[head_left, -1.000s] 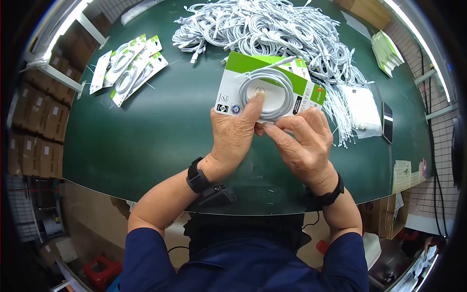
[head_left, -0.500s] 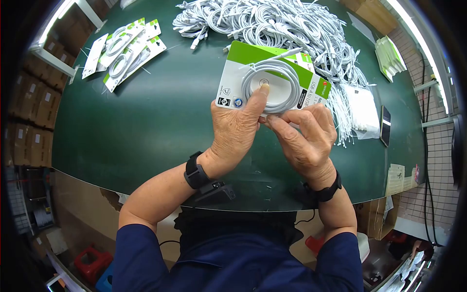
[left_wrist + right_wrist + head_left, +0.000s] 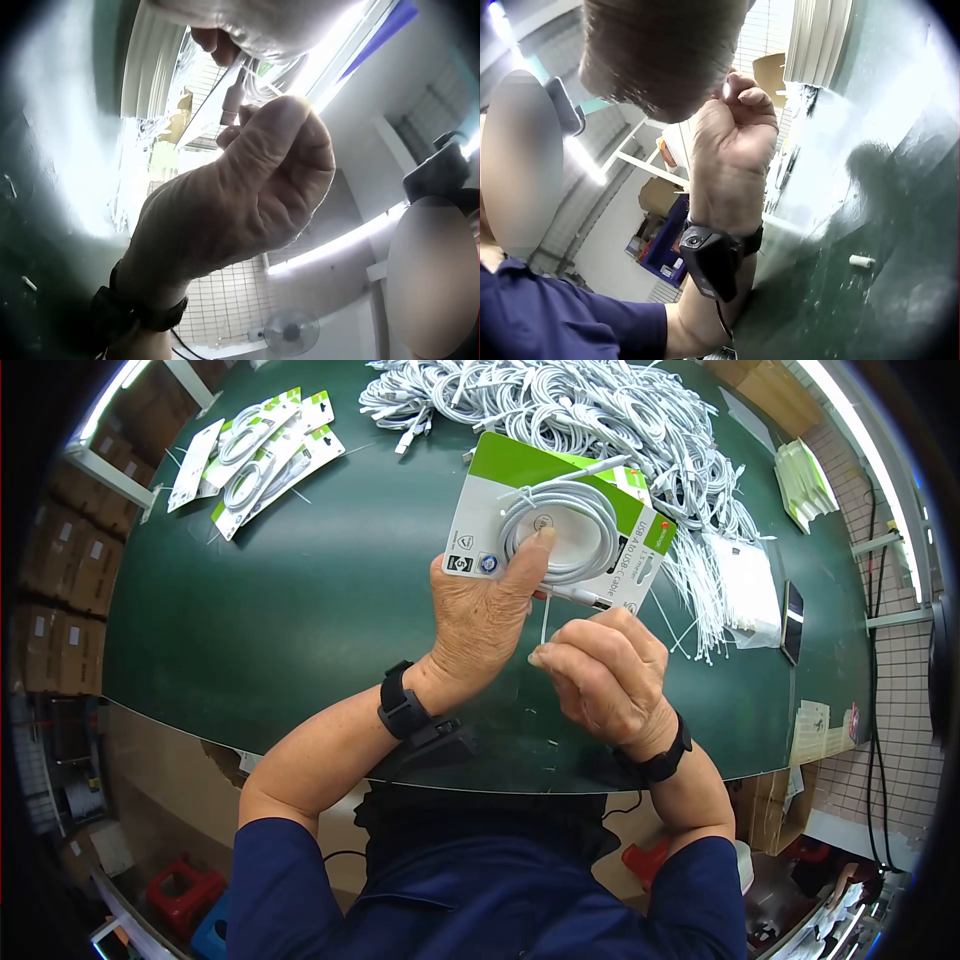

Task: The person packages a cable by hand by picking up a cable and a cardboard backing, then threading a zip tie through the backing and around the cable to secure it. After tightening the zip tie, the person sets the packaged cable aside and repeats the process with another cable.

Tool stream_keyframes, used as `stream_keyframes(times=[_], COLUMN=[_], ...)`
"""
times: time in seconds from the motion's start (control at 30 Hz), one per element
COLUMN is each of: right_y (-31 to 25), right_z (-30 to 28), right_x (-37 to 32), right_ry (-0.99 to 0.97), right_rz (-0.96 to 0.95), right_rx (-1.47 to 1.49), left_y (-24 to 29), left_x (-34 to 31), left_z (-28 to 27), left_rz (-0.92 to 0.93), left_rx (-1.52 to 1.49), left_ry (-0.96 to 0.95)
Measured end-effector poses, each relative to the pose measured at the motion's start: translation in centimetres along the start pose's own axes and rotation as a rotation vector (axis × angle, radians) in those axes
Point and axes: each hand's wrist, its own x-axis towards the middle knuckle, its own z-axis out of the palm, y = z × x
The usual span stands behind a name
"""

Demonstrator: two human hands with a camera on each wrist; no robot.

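Head view: the left hand [image 3: 480, 622] grips the green-and-white cable card [image 3: 500, 470] above the table [image 3: 300, 630], its thumb pinning the coiled USB cable [image 3: 603, 530] to it. The right hand [image 3: 600, 675], fingers curled, pinches what seems a thin tie [image 3: 545, 622] just below.

Left wrist view: a white plug [image 3: 232, 96] juts free between the hands.

Right wrist view: the left hand's fingers are curled tight.

If the thumb eases, the coil could spring loose.
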Motion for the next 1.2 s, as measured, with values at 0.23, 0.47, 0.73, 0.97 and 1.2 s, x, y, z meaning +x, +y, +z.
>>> stream_keyframes(times=[0.23, 0.47, 0.73, 0.97, 1.2], right_y=[0.2, 1.0, 1.4, 1.3, 0.9], right_z=[0.4, 0.6, -0.1, 1.1, 0.7], right_x=[0.0, -0.3, -0.1, -0.6, -0.4], right_ry=[-0.093, -0.069, -0.034, 0.032, -0.071], right_rz=[0.060, 0.079, 0.098, 0.259, 0.308], right_rx=[0.011, -0.020, -0.023, -0.023, -0.075], left_y=[0.3, 0.2, -0.1, -0.4, -0.4], left_x=[-0.4, -0.5, -0.7, -1.0, -1.4], left_z=[0.1, 0.2, 0.2, -0.2, -0.1], left_rz=[-0.008, 0.038, 0.006, -0.043, -0.075], left_rx=[0.007, -0.005, -0.036, 0.062, 0.103], left_ry=[-0.028, 0.013, -0.002, -0.042, -0.076])
